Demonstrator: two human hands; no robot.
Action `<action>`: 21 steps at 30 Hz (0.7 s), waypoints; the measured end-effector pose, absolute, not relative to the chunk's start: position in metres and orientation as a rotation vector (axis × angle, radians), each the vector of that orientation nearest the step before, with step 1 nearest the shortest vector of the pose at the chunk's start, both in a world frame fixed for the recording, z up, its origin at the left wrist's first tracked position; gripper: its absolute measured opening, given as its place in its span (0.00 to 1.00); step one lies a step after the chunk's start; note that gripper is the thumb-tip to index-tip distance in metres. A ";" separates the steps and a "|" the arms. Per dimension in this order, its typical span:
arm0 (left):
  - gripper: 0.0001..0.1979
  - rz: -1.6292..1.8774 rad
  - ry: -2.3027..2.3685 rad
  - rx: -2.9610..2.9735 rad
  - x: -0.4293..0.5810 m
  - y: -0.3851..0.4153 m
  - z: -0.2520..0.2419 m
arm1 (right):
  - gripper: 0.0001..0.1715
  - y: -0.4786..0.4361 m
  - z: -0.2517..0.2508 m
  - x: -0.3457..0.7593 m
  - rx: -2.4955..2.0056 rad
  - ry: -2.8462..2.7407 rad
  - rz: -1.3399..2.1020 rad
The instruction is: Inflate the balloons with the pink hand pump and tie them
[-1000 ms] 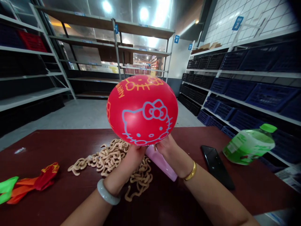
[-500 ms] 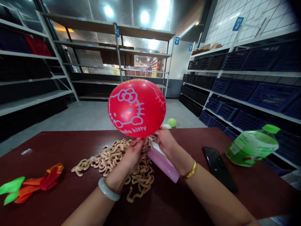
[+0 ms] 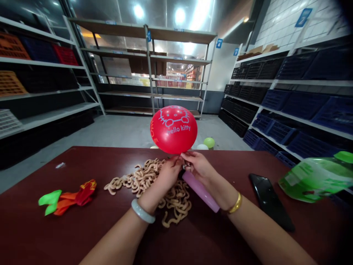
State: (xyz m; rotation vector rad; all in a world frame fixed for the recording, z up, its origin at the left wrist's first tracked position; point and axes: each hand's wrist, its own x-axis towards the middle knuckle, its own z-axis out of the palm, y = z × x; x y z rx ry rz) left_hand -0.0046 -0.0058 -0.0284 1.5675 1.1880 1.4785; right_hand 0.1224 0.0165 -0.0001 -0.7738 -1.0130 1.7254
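Both pinched closed, the left hand (image 3: 170,171) and right hand (image 3: 200,165) held the red Hello Kitty balloon (image 3: 173,139) underneath; slipping might've deflated it.

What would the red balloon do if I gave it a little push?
The red balloon would probably wobble easily, since it looks puffed up with air and so light for its size. It may feel springy, because its shiny skin looks stretched. It likely wouldn't drift far, as the left hand and right hand meet right at its bottom.
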 end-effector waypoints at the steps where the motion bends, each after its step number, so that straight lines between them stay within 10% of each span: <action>1: 0.17 1.453 1.208 1.563 -0.005 -0.006 -0.028 | 0.24 0.018 -0.002 0.123 -0.779 -1.004 1.720; 21: 0.13 1.921 1.026 0.660 -0.039 0.008 -0.019 | 0.04 0.149 0.039 0.051 -1.190 -1.234 1.328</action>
